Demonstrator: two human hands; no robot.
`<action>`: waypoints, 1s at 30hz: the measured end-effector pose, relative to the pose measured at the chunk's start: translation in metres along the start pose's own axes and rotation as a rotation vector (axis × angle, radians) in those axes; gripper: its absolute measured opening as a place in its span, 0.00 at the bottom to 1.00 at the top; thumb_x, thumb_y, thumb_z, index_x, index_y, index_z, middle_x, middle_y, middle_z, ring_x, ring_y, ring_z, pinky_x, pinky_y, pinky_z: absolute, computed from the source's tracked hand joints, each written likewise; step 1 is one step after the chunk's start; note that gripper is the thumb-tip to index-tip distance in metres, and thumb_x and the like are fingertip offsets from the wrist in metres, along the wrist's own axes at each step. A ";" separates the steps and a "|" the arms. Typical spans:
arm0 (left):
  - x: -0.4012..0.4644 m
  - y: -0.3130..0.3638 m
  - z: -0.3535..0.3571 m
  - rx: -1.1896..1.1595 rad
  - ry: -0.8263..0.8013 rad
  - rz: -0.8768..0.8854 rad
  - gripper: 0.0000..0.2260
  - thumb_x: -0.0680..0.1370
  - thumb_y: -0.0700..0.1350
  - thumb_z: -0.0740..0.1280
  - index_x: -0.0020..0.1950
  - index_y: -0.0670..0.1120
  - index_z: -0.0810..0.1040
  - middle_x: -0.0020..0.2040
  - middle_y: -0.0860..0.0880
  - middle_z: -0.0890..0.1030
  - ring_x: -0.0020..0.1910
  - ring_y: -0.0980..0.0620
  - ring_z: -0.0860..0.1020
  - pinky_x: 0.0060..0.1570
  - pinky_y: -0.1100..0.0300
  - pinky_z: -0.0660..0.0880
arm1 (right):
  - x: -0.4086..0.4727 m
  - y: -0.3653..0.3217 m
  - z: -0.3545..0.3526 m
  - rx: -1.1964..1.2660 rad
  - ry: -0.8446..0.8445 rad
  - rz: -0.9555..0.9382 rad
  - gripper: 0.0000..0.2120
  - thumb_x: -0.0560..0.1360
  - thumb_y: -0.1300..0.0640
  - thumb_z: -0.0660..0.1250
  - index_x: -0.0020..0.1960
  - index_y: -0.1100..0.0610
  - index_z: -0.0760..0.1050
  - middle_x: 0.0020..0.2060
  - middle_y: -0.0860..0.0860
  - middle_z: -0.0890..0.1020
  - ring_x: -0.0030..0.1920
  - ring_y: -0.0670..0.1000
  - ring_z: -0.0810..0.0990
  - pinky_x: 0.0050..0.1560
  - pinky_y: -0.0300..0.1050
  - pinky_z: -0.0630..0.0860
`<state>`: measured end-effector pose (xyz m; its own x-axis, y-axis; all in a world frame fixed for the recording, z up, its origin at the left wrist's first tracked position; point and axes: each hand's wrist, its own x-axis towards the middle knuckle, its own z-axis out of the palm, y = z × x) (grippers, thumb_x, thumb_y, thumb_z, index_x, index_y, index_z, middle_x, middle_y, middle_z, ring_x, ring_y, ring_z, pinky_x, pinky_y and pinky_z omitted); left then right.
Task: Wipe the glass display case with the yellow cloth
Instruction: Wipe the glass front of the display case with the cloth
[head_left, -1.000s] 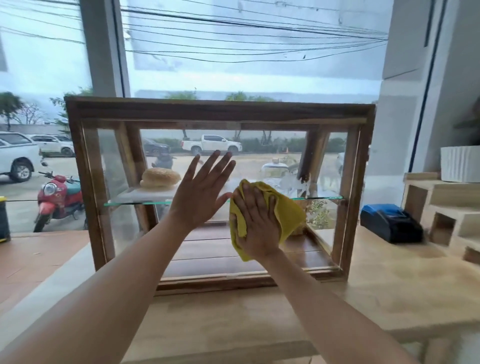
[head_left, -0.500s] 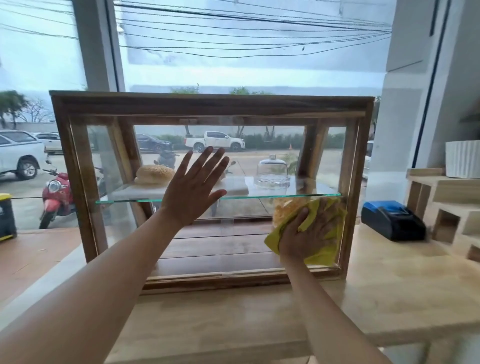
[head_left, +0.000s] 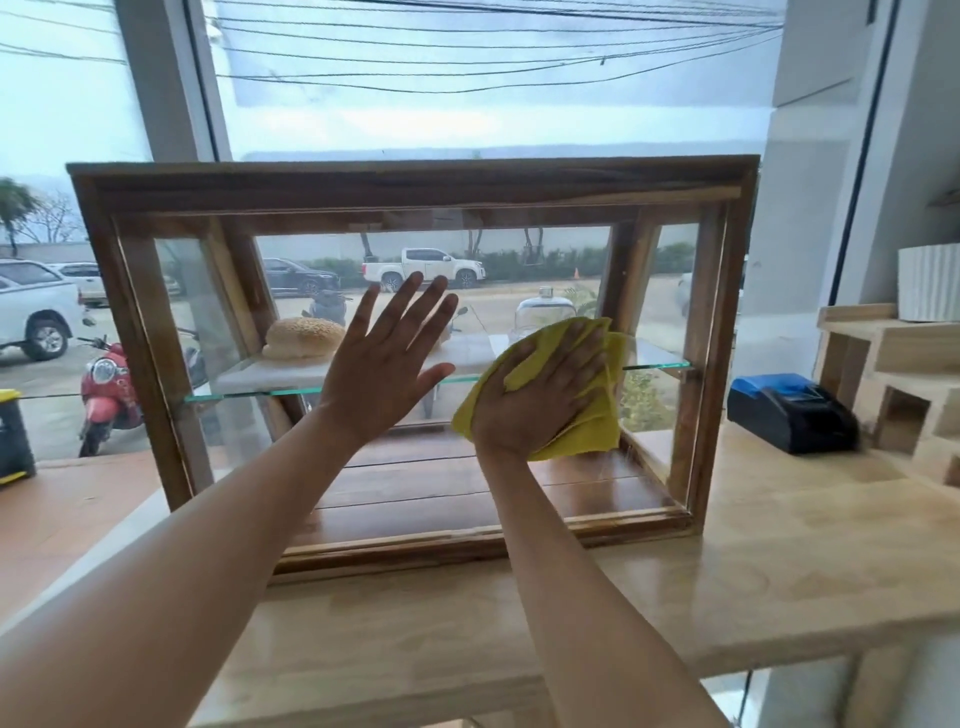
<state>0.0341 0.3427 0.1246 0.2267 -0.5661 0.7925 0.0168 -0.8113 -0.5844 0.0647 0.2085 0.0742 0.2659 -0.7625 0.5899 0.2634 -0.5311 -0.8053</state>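
- Reaching forward from the near edge, two bare forearms over the pale wooden counter (head_left: 779, 561), bare wood open in front of the case and to its right
- Pressed flat on the front pane, left hand (head_left: 387, 364), fingers spread apart, holding nothing, palm at shelf height near the middle
- Just beside it, not touching, right hand (head_left: 540, 395) spread flat over the yellow cloth (head_left: 592, 426), pinning it against the glass right of centre; bunched cloth sticking out past the fingers above and below
- Standing on the counter, glass display case (head_left: 415, 192) with dark wooden frame, its right post well inside the counter's right end
- Inside, on the glass shelf (head_left: 654, 366): seeded bun (head_left: 304, 338) on a white slab at left, clear glass dome (head_left: 540, 306) at right partly hidden by the cloth; lower wooden floor bare
- Right of the case, black and blue box-like device (head_left: 789, 410); no readable writing
- Beyond the window, red scooter (head_left: 106, 389) and white pickup (head_left: 426, 265)
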 end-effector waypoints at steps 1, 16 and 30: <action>0.000 0.000 0.000 0.006 0.002 -0.001 0.29 0.79 0.58 0.56 0.75 0.43 0.64 0.75 0.44 0.65 0.74 0.44 0.64 0.72 0.44 0.53 | -0.015 0.009 0.000 -0.009 -0.052 -0.119 0.27 0.80 0.49 0.50 0.75 0.60 0.61 0.75 0.58 0.63 0.75 0.60 0.61 0.72 0.59 0.57; 0.000 0.003 -0.003 0.048 -0.019 -0.030 0.29 0.79 0.59 0.57 0.75 0.44 0.65 0.75 0.44 0.66 0.74 0.43 0.64 0.71 0.43 0.54 | 0.039 0.033 -0.008 0.031 0.025 0.075 0.29 0.80 0.48 0.49 0.75 0.63 0.60 0.74 0.60 0.64 0.74 0.62 0.62 0.72 0.62 0.60; -0.001 0.012 -0.018 0.093 -0.146 -0.107 0.30 0.78 0.59 0.56 0.76 0.45 0.62 0.76 0.44 0.63 0.75 0.44 0.62 0.71 0.41 0.58 | 0.085 0.172 -0.041 -0.255 -0.319 -1.307 0.32 0.73 0.45 0.59 0.76 0.49 0.57 0.79 0.45 0.46 0.79 0.54 0.47 0.71 0.72 0.45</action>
<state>0.0165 0.3309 0.1203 0.3578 -0.4443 0.8213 0.1373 -0.8450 -0.5169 0.0947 0.0367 -0.0165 0.1668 0.4411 0.8818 0.3174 -0.8708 0.3755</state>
